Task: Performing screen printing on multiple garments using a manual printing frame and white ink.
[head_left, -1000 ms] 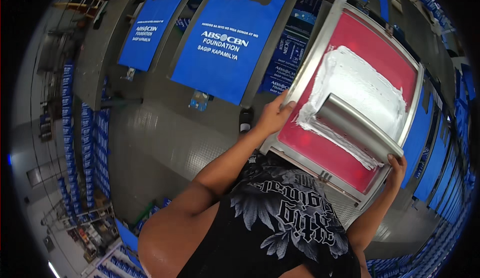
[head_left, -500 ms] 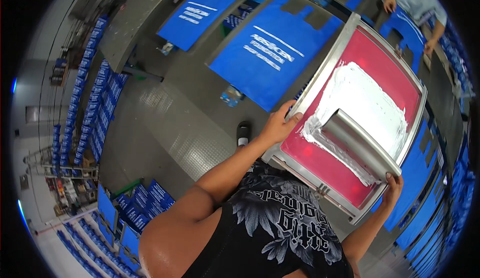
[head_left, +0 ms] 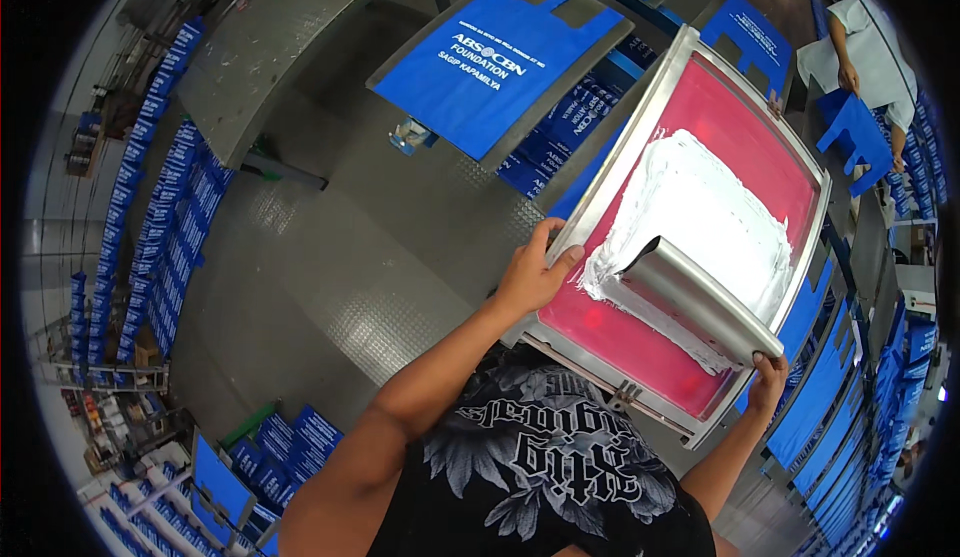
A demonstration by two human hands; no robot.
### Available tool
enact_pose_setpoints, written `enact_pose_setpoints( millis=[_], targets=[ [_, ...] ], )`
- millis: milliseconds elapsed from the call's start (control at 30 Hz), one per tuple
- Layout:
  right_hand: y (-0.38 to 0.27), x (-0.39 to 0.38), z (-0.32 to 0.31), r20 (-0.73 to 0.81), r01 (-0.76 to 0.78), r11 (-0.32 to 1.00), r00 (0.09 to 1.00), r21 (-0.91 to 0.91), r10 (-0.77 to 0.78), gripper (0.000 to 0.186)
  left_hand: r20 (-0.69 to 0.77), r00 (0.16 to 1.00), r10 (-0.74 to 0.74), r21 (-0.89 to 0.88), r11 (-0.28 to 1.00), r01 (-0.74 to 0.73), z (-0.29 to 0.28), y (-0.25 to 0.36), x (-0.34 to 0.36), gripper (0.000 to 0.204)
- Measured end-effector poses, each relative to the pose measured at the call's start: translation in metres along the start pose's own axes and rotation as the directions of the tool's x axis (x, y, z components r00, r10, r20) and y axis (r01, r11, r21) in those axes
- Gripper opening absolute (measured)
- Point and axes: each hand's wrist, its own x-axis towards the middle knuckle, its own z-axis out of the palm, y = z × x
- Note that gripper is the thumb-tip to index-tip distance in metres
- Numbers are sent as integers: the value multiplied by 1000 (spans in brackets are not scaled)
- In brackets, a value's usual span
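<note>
In front of me I carry a screen-printing frame (head_left: 600,192) with a silver metal border and red mesh. A thick white patch of ink (head_left: 700,207) covers the middle of the mesh. My left hand (head_left: 535,275) is closed round the frame's left side, thumb on top. A metal squeegee (head_left: 700,302) lies slantwise across the near part of the mesh, its lower edge in the ink. At its right end is my right hand (head_left: 768,382), fingers curled at the squeegee's tip and the frame's right edge; its exact hold is partly hidden.
A blue printed bag (head_left: 490,62) lies flat on a board beyond the frame, with more boards behind. A grey table (head_left: 290,47) stands at the left. At the far right a co-worker (head_left: 870,52) handles a blue bag (head_left: 853,137). Blue bags hang in rows (head_left: 155,197).
I have moved along the row with the frame, so the printed bags shift left in view. The co-worker has lifted a blue bag. My grip looks the same.
</note>
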Motion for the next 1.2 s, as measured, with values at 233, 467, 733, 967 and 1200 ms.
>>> enact_pose_setpoints(
  millis=[233,467,733,967,1200],
  targets=[
    [-19,1,2,-20,15,1000,1000,1,-15,36,47,999,20,-91,996,-15,6,-5,8,50],
    [-25,-3,10,-93,-50,998,995,-32,47,39,64,998,11,23,1000,-12,-3,27,28,45],
    [-16,42,75,69,-99,990,993,104,92,30,-52,995,87,-27,996,-88,-40,12,88,39],
    [-35,48,124,94,-69,990,994,127,57,30,-48,993,104,54,993,-101,-73,30,122,40],
    [-43,49,130,38,-72,992,997,102,68,32,40,997,68,178,981,-74,-80,28,146,48]
  ],
)
